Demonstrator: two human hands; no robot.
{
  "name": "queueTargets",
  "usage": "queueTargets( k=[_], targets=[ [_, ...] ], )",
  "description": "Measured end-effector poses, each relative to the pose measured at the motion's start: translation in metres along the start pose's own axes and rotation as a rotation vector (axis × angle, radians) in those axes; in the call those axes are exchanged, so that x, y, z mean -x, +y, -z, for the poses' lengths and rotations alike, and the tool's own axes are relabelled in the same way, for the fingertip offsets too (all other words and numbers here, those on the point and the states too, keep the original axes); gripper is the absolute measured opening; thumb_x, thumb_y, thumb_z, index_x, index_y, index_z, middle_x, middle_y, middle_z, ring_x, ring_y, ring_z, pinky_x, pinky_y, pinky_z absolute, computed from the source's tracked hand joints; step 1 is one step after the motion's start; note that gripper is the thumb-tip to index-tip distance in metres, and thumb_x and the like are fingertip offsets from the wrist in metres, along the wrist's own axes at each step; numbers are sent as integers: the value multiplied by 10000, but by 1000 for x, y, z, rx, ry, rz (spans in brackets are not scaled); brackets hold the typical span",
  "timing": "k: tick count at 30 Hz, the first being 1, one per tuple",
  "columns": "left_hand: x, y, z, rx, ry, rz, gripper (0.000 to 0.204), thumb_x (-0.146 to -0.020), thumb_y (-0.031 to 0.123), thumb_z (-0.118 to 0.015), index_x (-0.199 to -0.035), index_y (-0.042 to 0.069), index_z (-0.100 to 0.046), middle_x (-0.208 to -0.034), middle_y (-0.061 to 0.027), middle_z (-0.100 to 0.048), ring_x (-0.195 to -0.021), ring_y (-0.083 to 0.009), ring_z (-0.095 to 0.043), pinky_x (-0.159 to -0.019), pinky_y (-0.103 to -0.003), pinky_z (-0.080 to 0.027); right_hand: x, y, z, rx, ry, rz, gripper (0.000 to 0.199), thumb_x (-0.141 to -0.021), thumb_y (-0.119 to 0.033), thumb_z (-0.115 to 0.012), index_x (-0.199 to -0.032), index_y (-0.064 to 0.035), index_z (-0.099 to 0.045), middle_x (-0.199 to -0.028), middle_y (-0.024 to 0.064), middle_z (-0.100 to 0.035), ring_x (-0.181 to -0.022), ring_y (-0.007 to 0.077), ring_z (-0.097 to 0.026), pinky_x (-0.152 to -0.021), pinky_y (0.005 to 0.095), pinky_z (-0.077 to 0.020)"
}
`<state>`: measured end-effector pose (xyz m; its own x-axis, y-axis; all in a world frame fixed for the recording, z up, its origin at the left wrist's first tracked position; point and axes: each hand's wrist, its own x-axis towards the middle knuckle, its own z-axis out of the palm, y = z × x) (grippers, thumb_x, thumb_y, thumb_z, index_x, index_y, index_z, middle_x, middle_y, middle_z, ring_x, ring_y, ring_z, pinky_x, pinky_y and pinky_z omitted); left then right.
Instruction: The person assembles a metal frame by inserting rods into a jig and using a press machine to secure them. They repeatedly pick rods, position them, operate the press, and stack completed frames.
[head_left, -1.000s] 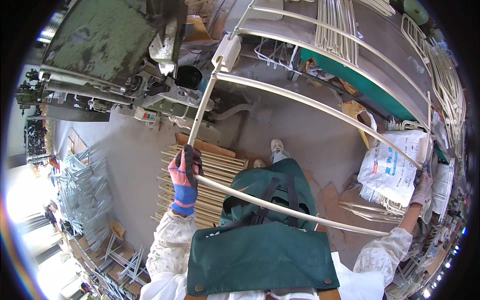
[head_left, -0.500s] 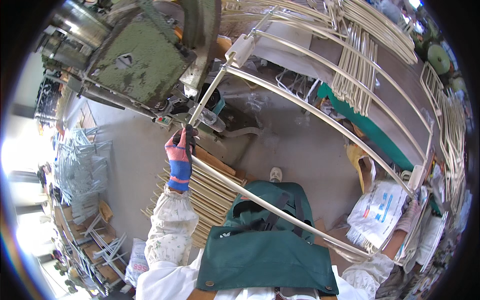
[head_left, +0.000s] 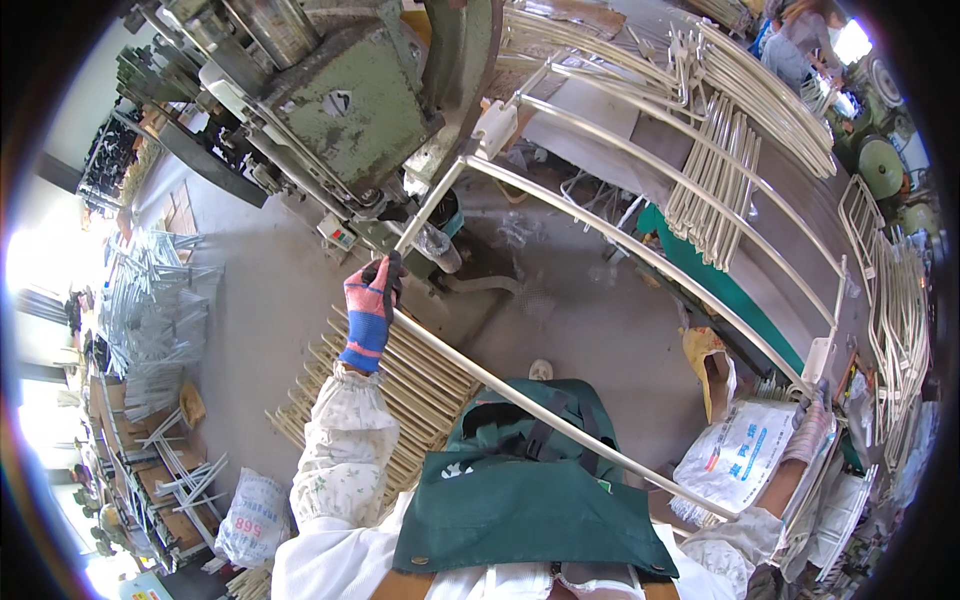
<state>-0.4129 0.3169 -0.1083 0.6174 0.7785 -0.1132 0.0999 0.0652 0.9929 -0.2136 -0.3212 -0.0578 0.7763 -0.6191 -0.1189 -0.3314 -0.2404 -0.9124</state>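
A large cream metal tube frame (head_left: 637, 249) with several long bars stretches before me from left to right. My left hand (head_left: 368, 312), in a pink and blue knit glove with dark fingertips, is closed around its near left corner. At the right end, my right hand (head_left: 816, 418) grips the frame by its side, close to a pale joint plate (head_left: 818, 352); its fingers show only partly. Another pale joint plate (head_left: 494, 128) sits on the far left side of the frame. The near bar crosses above my green apron (head_left: 530, 515).
A worn green machine (head_left: 345, 125) stands ahead on the left, close to the frame's left end. Cream tube parts are stacked on a table (head_left: 590, 105) beyond. More bars (head_left: 425, 370) lie beside my left arm. A white sack (head_left: 735, 450) is near my right hand.
The frame's left end has shifted slightly right and down in the view, with my left hand still on it. The machine appears farther right as the view turns.
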Motion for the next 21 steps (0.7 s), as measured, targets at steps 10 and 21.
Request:
queueTargets(
  k=[10, 21],
  targets=[
    [-16, -9, 14, -207, -215, 83, 286, -889, 230, -543, -780, -15, -641, -600, -49, -608, -383, -103, -467, -369, -239, -349, -21, 22, 17, 55, -15, 21, 317, -820, -354, -614, -1074, -166, -611, -540, -35, -478, -335, 54, -324, -295, 217, -230],
    [-34, 38, -6, -378, -98, -623, 138, -795, 46, -615, -924, 0, -628, -821, -69, -665, -746, -121, -607, -740, -246, -466, -6, 49, 30, 96, 19, -9, 324, -806, -421, -609, -1024, -181, -610, -493, -38, -437, -308, 65, -321, -280, 216, -231]
  ],
)
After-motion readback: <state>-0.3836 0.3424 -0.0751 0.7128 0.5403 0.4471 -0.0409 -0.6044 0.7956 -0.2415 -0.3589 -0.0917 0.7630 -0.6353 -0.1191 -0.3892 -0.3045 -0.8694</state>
